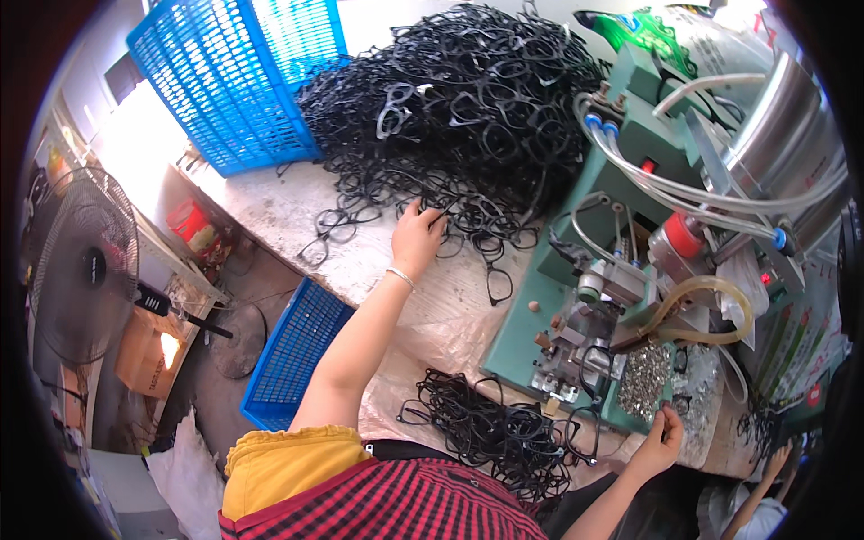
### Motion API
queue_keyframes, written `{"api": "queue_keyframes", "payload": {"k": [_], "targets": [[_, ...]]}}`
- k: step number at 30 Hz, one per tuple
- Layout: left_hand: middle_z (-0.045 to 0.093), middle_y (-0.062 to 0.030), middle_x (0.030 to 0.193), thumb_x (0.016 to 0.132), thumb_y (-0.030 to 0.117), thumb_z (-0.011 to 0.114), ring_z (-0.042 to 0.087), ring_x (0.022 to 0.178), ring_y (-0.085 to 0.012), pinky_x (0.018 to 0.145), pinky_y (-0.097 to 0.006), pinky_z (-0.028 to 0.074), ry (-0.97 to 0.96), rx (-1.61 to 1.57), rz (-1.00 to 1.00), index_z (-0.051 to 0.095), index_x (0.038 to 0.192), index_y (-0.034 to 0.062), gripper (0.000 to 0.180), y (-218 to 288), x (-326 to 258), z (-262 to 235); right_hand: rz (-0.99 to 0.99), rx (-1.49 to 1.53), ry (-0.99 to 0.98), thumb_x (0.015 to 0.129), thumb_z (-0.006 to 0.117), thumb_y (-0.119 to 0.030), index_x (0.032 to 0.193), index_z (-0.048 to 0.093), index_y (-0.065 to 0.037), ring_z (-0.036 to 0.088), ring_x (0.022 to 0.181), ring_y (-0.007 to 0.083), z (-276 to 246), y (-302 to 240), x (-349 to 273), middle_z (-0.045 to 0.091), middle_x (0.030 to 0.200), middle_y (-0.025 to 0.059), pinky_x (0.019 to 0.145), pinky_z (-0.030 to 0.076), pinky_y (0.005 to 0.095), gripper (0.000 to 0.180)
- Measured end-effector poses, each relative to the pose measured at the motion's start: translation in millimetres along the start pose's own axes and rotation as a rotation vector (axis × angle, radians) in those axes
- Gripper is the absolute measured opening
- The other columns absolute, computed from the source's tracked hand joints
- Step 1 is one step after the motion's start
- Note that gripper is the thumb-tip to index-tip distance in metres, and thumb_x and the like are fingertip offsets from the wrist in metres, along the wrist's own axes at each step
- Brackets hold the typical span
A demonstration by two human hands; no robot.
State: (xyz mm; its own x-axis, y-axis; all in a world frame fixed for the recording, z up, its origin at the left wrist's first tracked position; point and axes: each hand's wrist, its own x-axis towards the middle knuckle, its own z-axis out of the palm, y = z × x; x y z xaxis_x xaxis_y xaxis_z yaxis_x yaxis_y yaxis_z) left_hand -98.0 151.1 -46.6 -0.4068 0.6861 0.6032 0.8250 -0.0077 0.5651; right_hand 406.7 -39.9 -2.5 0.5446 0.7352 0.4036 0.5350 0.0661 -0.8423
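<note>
My left hand (419,238) reaches over the worktable to the near edge of a large heap of black eyeglass frames (477,108). Its fingers are bent and closed on a black eyeglass frame there, partly hidden by the hand. My right hand (661,441) is low at the right, beside a pile of small metal parts (644,378). Thumb and fingertips are pinched together; what they hold, if anything, is too small to make out. Left of it, a black eyeglass frame (589,432) hangs at the front of the green machine (526,333).
More black frames (490,423) lie piled close to my lap. A blue basket (238,90) stands at the far left of the table, another blue basket (292,355) below its edge. A fan (85,265) stands left. Clear hoses (711,202) loop over the machine. Another person's arm (765,486) shows lower right.
</note>
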Motion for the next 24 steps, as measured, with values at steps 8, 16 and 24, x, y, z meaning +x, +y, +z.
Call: {"api": "queue_keyframes", "payload": {"k": [8,16,24], "targets": [[0.068,-0.0157,0.092,0.095,0.023,0.062,0.064,0.081,-0.0348,0.068,-0.042,0.051,-0.011,0.015,0.225,0.068,0.1,0.0056,0.019,53,17,-17,-0.149,0.159,-0.229,0.085,0.068,0.002,0.098,0.067,0.003,0.062,0.087,0.0173,26,-84,-1,0.067,0.093,0.0078,0.083,0.048,0.0288,0.013],[0.061,-0.0049,0.091,0.099,0.025,0.059,0.049,0.072,-0.0126,0.07,-0.027,0.044,-0.475,-0.373,-0.185,0.058,0.129,-0.0051,0.043,90,-65,-77,-0.235,0.293,-0.154,0.082,0.071,0.001,0.103,0.062,0.0,0.063,0.085,0.0153,96,-115,4,0.066,0.091,0.0058,0.079,0.049,0.0281,0.023],[0.056,-0.0087,0.103,0.106,0.028,0.036,0.053,0.085,-0.0131,0.074,-0.025,0.045,-0.437,-0.835,0.302,0.065,0.124,-0.0019,0.046,221,-46,-155,0.01,0.644,-0.331,0.085,0.07,0.002,0.12,0.051,0.002,0.061,0.09,0.0098,96,-126,3,0.066,0.095,0.0056,0.085,0.047,0.0244,0.04]]}}
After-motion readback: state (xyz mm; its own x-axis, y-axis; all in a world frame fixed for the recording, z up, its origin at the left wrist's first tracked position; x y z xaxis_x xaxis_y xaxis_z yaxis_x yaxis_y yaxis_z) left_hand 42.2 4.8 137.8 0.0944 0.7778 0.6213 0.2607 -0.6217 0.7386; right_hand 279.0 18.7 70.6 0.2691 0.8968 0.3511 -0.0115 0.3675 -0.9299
